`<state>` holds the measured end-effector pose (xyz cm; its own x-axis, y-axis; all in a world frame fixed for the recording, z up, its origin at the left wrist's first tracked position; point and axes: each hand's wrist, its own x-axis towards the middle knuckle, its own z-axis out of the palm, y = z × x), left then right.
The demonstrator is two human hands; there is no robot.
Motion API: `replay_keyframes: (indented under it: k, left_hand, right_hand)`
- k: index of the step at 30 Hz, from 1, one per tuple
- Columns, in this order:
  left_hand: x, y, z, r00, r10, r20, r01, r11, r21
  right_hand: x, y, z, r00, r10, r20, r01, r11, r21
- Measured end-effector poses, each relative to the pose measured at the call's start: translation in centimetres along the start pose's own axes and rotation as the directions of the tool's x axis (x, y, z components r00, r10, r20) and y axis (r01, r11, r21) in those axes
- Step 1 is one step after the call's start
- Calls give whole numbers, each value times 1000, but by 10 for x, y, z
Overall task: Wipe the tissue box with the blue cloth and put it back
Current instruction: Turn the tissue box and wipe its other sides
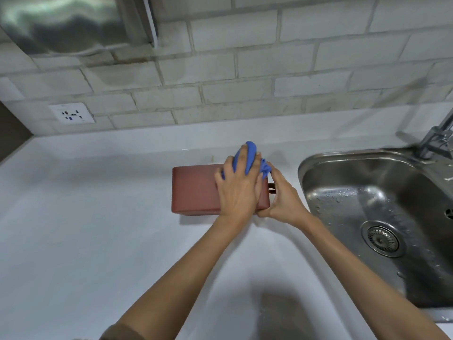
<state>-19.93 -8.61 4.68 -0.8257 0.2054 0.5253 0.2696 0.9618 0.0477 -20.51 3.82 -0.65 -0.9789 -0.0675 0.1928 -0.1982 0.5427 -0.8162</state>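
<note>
A reddish-brown tissue box (193,190) lies on the white countertop (85,217), a little left of the sink. My left hand (236,190) presses a bunched blue cloth (247,155) against the box's right part, fingers spread over the cloth. My right hand (282,200) grips the right end of the box, thumb at its lower corner. The right end of the box, with a small loop handle, is mostly hidden behind the hands.
A steel sink (382,217) with a drain strainer lies to the right, its tap (436,141) at the back right. A tiled wall with a power socket (71,113) rises behind the counter. A shiny metal hood (73,23) hangs at the top left.
</note>
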Motion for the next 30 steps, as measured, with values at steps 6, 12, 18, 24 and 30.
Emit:
replay_keyframes:
  k: [6,12,18,24,30]
  left_hand:
    - [-32,-10,6,988,146,-56,-146,989,11]
    - [-30,-99,7,924,-377,-71,361,917,-172]
    - [-16,-68,14,870,-490,-62,475,864,-169]
    - [-16,8,11,989,-136,-59,131,988,-78]
    - [-53,-19,14,975,217,-34,-215,975,54]
  right_hand:
    - [-4,5,3,998,22,-50,-21,999,29]
    - [-5,4,6,999,-15,-32,15,1000,0]
    - [-4,4,8,998,-9,-54,10,1000,12]
    - [-3,2,7,998,-23,-61,25,999,44]
    - [-5,6,6,998,-15,-55,16,1000,24]
